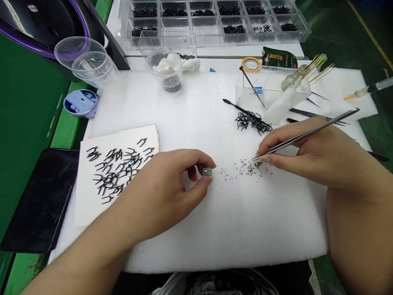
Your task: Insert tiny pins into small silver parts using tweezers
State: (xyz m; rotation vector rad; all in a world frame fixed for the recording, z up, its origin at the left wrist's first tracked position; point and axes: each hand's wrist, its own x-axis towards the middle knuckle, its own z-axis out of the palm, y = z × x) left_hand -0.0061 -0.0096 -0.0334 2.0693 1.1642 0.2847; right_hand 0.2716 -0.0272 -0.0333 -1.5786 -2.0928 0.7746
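Between thumb and fingers, my left hand (pixel 172 192) pinches a small greyish, shiny block (pixel 207 171) just above the white foam sheet (pixel 233 229). My right hand (pixel 310 151) holds metal tweezers (pixel 303 134) like a pen. Their tips point down into a scatter of tiny dark metal bits (pixel 250 169) on the foam. Behind the tips lies a heap of black fork-shaped pieces (pixel 253 121), with a thin black stick resting against it. More black forked pieces (pixel 123 164) are spread over a white card (pixel 84 205), partly hidden by my left forearm.
At the back stands a clear compartment box (pixel 202 26) of black parts. Plastic cups (pixel 92 65), a tub of grey grains (pixel 166 73), a clear tray (pixel 245 96), yellow tape (pixel 251 64) and a syringe (pixel 373 87) are around. A black tablet (pixel 39 200) lies at left, near a blue earbud case (pixel 80 103).
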